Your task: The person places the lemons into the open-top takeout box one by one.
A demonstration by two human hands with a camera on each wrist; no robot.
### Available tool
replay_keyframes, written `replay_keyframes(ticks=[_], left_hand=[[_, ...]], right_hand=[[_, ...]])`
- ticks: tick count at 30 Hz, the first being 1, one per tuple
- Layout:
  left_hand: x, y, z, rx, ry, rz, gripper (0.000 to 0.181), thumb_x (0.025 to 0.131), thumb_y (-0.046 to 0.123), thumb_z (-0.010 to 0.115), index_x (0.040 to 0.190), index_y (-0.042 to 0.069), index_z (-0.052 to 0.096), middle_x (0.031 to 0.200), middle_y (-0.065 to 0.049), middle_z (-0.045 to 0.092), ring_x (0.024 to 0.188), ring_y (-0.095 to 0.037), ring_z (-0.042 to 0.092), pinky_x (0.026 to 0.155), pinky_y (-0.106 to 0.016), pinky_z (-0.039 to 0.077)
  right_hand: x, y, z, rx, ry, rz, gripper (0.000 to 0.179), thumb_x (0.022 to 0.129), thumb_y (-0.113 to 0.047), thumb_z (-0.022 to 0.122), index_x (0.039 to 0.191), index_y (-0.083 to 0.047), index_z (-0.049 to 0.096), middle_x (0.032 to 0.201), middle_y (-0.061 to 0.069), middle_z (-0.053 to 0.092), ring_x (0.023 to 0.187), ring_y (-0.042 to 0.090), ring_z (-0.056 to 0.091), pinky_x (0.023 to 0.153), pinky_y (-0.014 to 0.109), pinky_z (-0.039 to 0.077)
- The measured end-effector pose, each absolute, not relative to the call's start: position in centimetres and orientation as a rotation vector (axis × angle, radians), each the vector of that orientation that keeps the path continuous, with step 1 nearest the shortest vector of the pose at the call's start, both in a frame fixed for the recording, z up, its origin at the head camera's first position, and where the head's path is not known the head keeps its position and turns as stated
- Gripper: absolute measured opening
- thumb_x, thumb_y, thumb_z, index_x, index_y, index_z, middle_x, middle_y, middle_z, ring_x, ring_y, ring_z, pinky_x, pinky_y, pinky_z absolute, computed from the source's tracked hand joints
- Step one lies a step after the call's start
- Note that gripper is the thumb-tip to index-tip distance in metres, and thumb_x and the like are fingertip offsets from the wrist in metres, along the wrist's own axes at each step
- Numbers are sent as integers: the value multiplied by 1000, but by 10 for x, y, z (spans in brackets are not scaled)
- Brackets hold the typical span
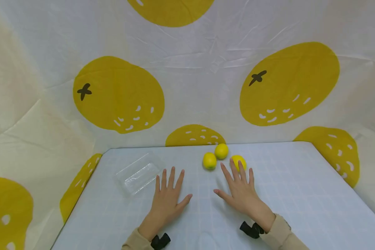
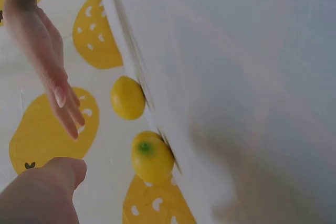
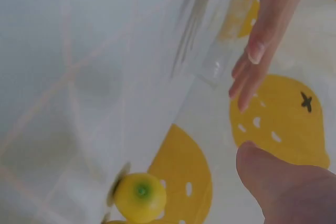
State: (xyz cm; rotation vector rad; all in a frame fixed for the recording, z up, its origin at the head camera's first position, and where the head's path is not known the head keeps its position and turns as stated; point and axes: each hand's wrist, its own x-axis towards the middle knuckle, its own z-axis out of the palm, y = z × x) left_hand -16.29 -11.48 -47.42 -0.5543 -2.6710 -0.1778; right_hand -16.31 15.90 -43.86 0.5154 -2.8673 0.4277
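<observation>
Both hands hover palm down over the table with fingers spread, holding nothing. My left hand (image 1: 167, 205) is just right of a clear plastic tray (image 1: 139, 174), its fingertips near the tray's right side. Three yellow lemons are grouped at the back: one on the left (image 1: 209, 161), another behind it (image 1: 221, 151), and a third (image 1: 238, 163) to the right. In the head view, the fingers of my right hand (image 1: 242, 196) partly cover that third lemon. A lemon (image 3: 140, 198) with a greenish end also appears in the right wrist view.
A pale checked cloth covers the table (image 1: 203, 215). Behind it and at the sides hangs a white curtain (image 1: 203, 86) printed with large yellow fruit. Dark wrist-worn devices (image 1: 252, 230) sit by the beige sleeves.
</observation>
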Motion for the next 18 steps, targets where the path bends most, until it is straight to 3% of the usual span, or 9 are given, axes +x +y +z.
replay_keyframes(ticks=[18], left_hand=[[-159,-147,-455,-516,-2551,-323,62,94,41,56,148,11,47,148,-20,46,132,-48,44,108,-65,32]], right_hand=[[-170,124,-405,545,-2900,698,93,95,-59,53,160,-9,9,164,21,-3,149,43,-10,111,69,-11]])
